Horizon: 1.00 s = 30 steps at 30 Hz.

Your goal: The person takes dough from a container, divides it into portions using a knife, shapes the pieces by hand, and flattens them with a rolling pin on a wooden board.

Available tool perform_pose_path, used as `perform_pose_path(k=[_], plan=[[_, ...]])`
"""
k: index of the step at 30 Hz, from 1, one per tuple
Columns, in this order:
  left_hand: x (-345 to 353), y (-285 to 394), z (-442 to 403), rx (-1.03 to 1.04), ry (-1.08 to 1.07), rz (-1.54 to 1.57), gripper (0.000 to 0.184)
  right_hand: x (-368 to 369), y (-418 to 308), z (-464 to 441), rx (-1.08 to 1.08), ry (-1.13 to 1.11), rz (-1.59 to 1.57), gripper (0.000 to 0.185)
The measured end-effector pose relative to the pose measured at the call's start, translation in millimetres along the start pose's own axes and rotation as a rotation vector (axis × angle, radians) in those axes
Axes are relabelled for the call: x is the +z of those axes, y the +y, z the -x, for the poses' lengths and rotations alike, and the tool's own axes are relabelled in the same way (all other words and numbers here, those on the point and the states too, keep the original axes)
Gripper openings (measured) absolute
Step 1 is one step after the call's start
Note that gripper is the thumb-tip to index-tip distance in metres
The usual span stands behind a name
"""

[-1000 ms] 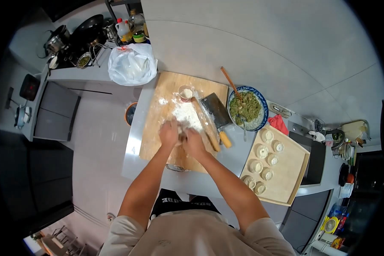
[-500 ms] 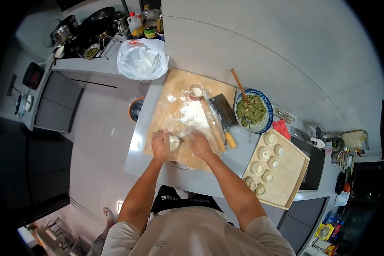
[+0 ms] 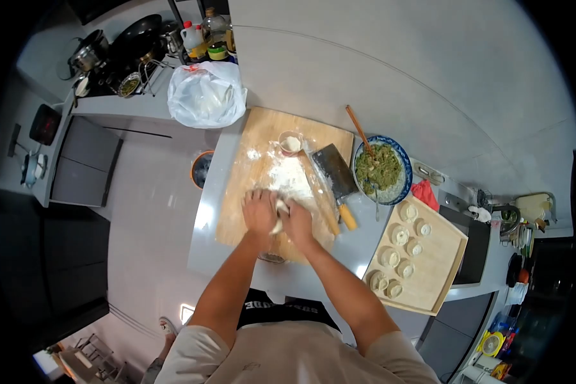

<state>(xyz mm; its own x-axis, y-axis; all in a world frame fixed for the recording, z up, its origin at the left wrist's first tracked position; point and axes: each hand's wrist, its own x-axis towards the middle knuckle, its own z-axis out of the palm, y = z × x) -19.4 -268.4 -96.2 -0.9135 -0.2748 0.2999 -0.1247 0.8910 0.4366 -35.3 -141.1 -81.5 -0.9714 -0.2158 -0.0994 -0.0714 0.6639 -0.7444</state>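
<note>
A pale lump of dough [image 3: 278,221] is between my two hands over the floured wooden board [image 3: 237,224]. My left hand [image 3: 260,212] closes on it from the left, fingers bent forward over the board. From the right, my right hand [image 3: 296,221] grips the same dough, its thumb side against it. Loose flour [image 3: 289,176] is spread just beyond my hands. To the right lie a rolling pin [image 3: 322,194] and a cleaver [image 3: 335,169] with a yellowish handle. A small cup of flour [image 3: 291,143] stands near the board's far side. My fingers partly hide the dough.
A blue-rimmed bowl [image 3: 408,168] holds green filling, a spoon and a wooden utensil. Right of the board, a wooden tray [image 3: 432,281] carries several round filled dough pieces. A white plastic bag [image 3: 207,96] sits at the back left. An orange-rimmed bin [image 3: 201,169] is on the floor.
My right hand has moved left to the dough, and my left hand has shifted slightly right. Both hands now hold the dough together; before, it was beside my left hand only.
</note>
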Motion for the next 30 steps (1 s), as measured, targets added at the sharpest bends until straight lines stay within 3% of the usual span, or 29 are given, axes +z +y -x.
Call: perform_pose_path(k=[3,5,6,8,9,10,11,13,15,19,21,22,23,25,26,27,29,30], plan=[[12.0,-14.1,-18.5,-0.136,-0.026,-0.003,0.023,-7.0,-3.1,-26.5,-0.126,-0.071,0.051,0.021],[17.5,-29.1,-15.2,-0.252,-0.203,0.340,0.026,-24.1,-11.6,-6.8,-0.207,-0.133,0.081,0.023],[3.9,-26.5,-14.6,-0.248,-0.205,0.337,0.026,-29.9,-13.0,7.2,-0.276,-0.202,0.112,0.027],[-32.8,-17.5,-11.4,-0.678,-0.389,0.711,0.026,-32.2,-0.9,28.4,-0.367,-0.199,-0.047,0.030],[-29.9,-20.4,-0.9,-0.678,-0.388,0.710,0.026,-31.8,2.4,36.8,-0.460,-0.193,-0.203,0.034],[-18.6,-26.1,15.6,-0.360,-0.295,0.410,0.027,-30.7,-2.3,44.7,-0.321,-0.105,-0.298,0.037],[-11.0,-28.8,27.9,-0.047,-0.199,0.109,0.028,-28.3,-2.1,44.3,-0.321,-0.108,-0.296,0.037],[-12.3,-21.4,29.8,-0.048,-0.161,0.108,0.029,-19.5,5.1,41.9,-0.077,-0.105,-0.257,0.034],[-6.1,-18.9,17.0,0.045,0.051,0.037,0.029,-3.0,8.2,25.1,-0.048,-0.089,-0.153,0.032],[0.8,-10.8,-21.7,-0.077,-0.019,-0.029,0.037,-1.3,-4.3,-23.6,0.019,-0.105,0.035,0.030],[7.6,-12.4,-36.1,-0.438,-0.170,0.118,0.046,-9.8,-11.5,-20.9,-0.101,-0.046,0.059,0.031],[0.9,-19.8,-33.2,-0.639,-0.290,0.617,0.053,-12.5,-10.5,-10.8,-0.194,0.001,0.083,0.032],[-4.7,-23.7,-24.2,-0.638,-0.296,0.613,0.053,-17.6,-7.2,2.7,-0.188,0.002,0.081,0.032],[-10.9,-30.5,0.3,-0.144,-0.274,0.118,0.043,-33.0,-9.1,27.8,-0.427,-0.049,-0.214,0.038],[-20.8,-23.1,11.6,-0.118,-0.268,0.107,0.037,-35.6,-14.5,41.0,-0.261,-0.068,-0.314,0.043],[-26.1,-14.4,14.4,-0.121,-0.265,0.110,0.037,-32.1,-10.7,42.9,-0.264,-0.070,-0.311,0.043],[-23.7,-5.6,23.4,-0.025,-0.057,0.065,0.033,-18.4,7.6,45.6,-0.027,-0.134,-0.354,0.038],[-18.5,-5.5,20.5,-0.019,-0.039,0.028,0.033,-13.3,9.8,43.0,-0.017,-0.139,-0.354,0.038]])
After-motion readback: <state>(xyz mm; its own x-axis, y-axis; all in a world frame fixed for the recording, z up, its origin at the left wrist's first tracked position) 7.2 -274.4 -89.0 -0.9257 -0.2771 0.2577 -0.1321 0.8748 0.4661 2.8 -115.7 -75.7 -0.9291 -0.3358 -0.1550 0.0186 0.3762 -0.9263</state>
